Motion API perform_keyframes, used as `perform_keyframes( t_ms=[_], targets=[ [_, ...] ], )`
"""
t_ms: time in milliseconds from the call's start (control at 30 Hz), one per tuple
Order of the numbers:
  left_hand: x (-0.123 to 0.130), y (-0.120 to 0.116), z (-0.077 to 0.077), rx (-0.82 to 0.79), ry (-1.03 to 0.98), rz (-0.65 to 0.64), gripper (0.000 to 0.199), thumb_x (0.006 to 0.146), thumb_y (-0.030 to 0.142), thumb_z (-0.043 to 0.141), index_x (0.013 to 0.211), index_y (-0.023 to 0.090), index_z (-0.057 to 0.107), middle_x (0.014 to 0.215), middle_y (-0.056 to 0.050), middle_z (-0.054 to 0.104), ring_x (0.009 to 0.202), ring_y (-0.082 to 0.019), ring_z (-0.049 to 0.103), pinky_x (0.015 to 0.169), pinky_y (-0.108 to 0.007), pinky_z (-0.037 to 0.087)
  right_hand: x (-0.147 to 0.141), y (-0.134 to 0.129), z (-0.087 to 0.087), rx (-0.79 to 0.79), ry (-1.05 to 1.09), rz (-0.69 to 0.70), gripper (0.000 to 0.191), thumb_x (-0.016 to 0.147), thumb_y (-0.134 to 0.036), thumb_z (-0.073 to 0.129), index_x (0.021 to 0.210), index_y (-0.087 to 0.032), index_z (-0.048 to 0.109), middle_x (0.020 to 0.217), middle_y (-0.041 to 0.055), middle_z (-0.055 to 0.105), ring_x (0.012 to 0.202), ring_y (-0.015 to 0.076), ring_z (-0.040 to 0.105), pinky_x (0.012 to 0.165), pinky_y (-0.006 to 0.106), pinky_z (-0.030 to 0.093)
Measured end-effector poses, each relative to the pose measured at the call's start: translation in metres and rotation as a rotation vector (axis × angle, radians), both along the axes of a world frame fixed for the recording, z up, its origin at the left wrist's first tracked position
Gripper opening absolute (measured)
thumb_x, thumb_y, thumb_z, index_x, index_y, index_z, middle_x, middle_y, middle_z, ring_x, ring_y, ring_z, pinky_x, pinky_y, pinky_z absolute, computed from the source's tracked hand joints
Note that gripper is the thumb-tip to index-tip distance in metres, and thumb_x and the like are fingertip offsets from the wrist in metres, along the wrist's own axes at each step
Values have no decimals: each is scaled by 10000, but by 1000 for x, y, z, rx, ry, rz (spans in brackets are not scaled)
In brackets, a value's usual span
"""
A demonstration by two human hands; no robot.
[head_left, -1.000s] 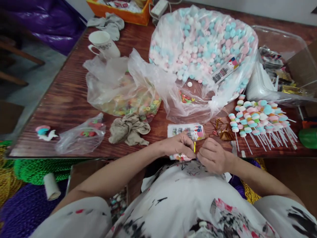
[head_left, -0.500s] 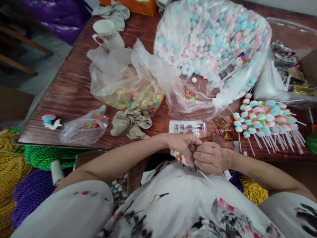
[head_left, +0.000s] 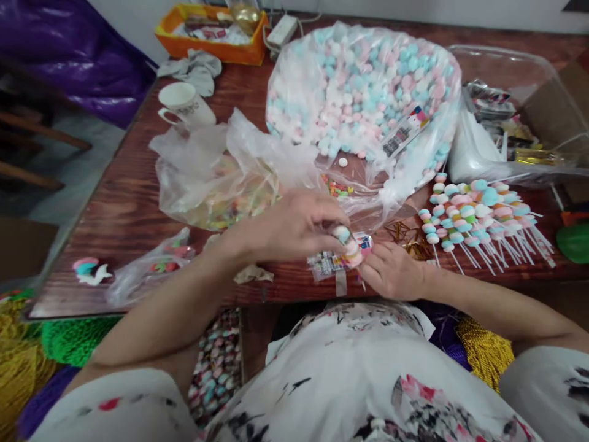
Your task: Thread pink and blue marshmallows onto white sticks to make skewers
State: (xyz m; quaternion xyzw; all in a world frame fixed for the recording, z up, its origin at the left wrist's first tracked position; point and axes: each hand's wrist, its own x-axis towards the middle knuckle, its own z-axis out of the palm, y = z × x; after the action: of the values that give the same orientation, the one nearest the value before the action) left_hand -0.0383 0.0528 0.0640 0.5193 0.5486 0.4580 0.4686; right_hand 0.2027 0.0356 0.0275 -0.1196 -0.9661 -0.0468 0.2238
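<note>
On the room's left we see a purple sheet (head_left: 78, 61), grey floor (head_left: 94, 169) and wooden legs (head_left: 32, 175); lower down, gold strands (head_left: 23, 387) and green strands (head_left: 76, 341) lie below the near left corner of the dark wooden surface (head_left: 124, 184). On that corner we find a small figure (head_left: 94, 273), and beside it a clear bag (head_left: 159, 267).

Along the left edge toward the far corner stand a white cup (head_left: 184, 105), a grey cloth (head_left: 200, 70) and an orange box (head_left: 209, 49). A bag of rings (head_left: 218, 193) lies inward from the cup, with a beige cloth (head_left: 253, 274) partly hidden by our left arm.

Near the middle of the near edge, our left hand (head_left: 292, 227), slightly blurred, has its fingers narrowed around the top of a candy stick (head_left: 353, 253), above printed packs (head_left: 322, 265). Our right hand (head_left: 393, 270) is closed on its lower end.

Toward the far edge sits a big marshmallow bag (head_left: 359, 92), a white wall (head_left: 460, 18) behind it. Gold ties (head_left: 405, 236) lie right of the packs, then piled skewers (head_left: 478, 215) by the near right corner. Beyond them we see a clear tub (head_left: 506, 54) and, at the right edge, something green (head_left: 573, 242).
</note>
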Motion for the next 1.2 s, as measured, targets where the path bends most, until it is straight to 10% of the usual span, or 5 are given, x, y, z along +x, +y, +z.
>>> perform_keyframes(
  t_ms=[233,500,800,933,1200],
  targets=[
    [50,-52,12,924,844,-856,175,881,148,497,928,220,649,810,-65,614,738,-192,515,691,-352,427,5,46,10,-546,345,-159,177,874,-131,415,762,-186,540,661,7,545,607,138,462,582,284,374],
    [33,-17,-56,389,340,-494,210,862,193,551,675,141,630,715,-17,580,632,-108,501,602,-227,427,-14,6,11,-1340,441,16,142,857,-161,527,716,-172,518,611,-49,507,548,80,457,537,201,384],
    [34,-28,-29,400,-84,-68,637,849,404,659,1431,322,415,1438,-102,450,1275,-239,474,1012,-387,448,-28,19,-1,-151,393,-149,170,865,-127,423,751,-179,538,647,42,554,638,176,483,611,312,398],
    [35,-37,-42,44,-336,-345,604,854,427,649,1398,226,481,1200,-120,645,960,-203,658,811,-326,542,-32,20,-2,-37,499,-158,177,869,-91,405,793,-194,528,682,48,580,665,179,511,641,323,412],
    [15,-49,-47,517,253,-154,207,875,162,601,1064,178,685,962,-78,714,891,-151,653,827,-290,524,-46,5,-6,-1403,823,-228,161,844,-257,594,707,-180,561,580,-29,519,510,93,427,504,240,327]
  ],
)
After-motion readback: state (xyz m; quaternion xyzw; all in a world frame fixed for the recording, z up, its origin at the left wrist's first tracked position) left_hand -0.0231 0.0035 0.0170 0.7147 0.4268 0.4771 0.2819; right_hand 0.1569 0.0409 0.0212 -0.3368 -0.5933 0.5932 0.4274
